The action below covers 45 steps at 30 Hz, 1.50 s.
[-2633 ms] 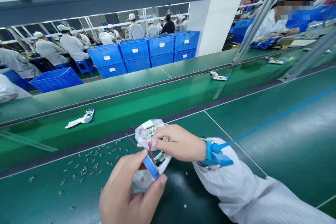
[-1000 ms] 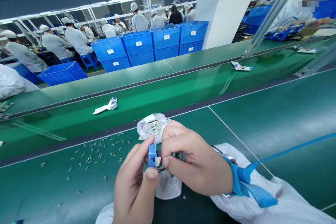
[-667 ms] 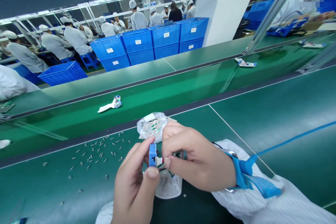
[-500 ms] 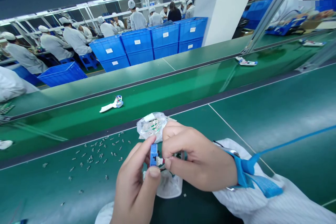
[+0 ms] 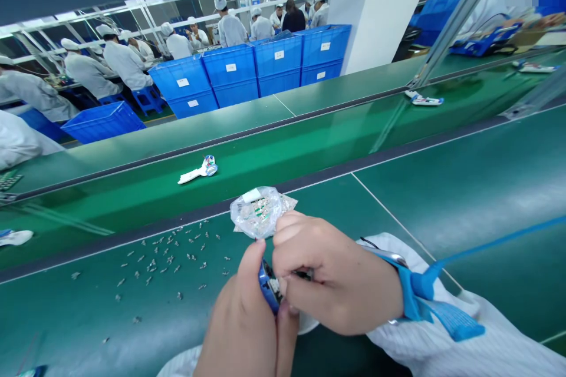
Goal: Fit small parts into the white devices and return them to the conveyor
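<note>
My left hand (image 5: 250,306) is closed on a small blue plastic housing (image 5: 269,285), with the thumb and fingers pressed along its sides. A white piece sits in the housing's open side, facing my right hand. My right hand (image 5: 329,274) is curled against the housing, its fingertips pinched together; what they hold is hidden behind the knuckles. A blue wrist strap (image 5: 418,291) circles my right wrist. Below the hands a pale rounded object (image 5: 308,324) shows only in part. Just beyond them lies a clear plastic bag (image 5: 254,212) of small metal and green parts.
Many small metal parts (image 5: 170,259) lie scattered on the green bench to the left. Past the bench, a green conveyor (image 5: 274,165) carries white-and-blue housings (image 5: 198,171). Blue crates (image 5: 230,68) and seated co-workers in white are farther back. A blue cord runs off right.
My left hand has turned, tilting the blue housing and bringing it nearer my right hand, which stays pinched. The housings on the conveyor have shifted slightly right.
</note>
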Tool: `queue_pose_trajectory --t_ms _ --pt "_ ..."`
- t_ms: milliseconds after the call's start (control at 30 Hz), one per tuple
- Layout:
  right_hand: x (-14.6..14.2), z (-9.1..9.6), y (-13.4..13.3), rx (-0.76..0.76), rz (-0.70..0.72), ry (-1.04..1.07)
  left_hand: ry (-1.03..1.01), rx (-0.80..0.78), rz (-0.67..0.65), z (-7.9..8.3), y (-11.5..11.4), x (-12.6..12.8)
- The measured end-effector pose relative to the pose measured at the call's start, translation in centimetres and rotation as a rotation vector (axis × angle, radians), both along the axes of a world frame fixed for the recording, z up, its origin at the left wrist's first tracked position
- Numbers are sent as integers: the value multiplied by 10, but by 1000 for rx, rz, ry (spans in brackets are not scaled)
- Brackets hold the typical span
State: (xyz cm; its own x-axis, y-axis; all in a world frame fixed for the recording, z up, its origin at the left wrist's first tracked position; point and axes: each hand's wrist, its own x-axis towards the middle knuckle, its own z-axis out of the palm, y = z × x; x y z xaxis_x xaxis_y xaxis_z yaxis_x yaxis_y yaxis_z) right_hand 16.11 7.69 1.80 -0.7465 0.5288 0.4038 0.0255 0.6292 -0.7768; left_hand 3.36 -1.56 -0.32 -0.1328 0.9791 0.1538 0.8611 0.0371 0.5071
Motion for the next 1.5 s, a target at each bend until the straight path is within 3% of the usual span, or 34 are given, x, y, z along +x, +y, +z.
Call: queue_pose_trajectory --t_ms 267,533,633,800,933,1000,1033,1167,1267,1367,1500 --pt "1 0 3 48 89 -12 139 -5 -37 1 -4 0" --pt "-7 -5 9 52 118 -17 292 27 138 -8 -6 11" --pt "-5 -3 13 19 156 -19 184 -51 130 -1 -3 10" --pt "0 0 19 -175 187 -98 -116 -246 27 13 5 -1" --pt "3 -2 25 -246 177 -192 -151 -253 1 11 8 -9" --pt "9 -5 37 -292 111 -237 -125 -197 -3 8 9 -12" --pt "13 -7 46 -304 6 -272 -120 -169 -7 7 10 -14" --pt "36 -19 108 -200 -741 -456 -107 -170 -19 8 15 -20" --pt "47 -31 165 -117 -1001 -533 -65 -205 -90 10 20 -25" --pt "32 -46 206 -45 -1024 -642 -40 -285 -207 12 26 -29" --pt "-36 -71 222 65 -688 -784 -6 -378 -292 17 29 -32"
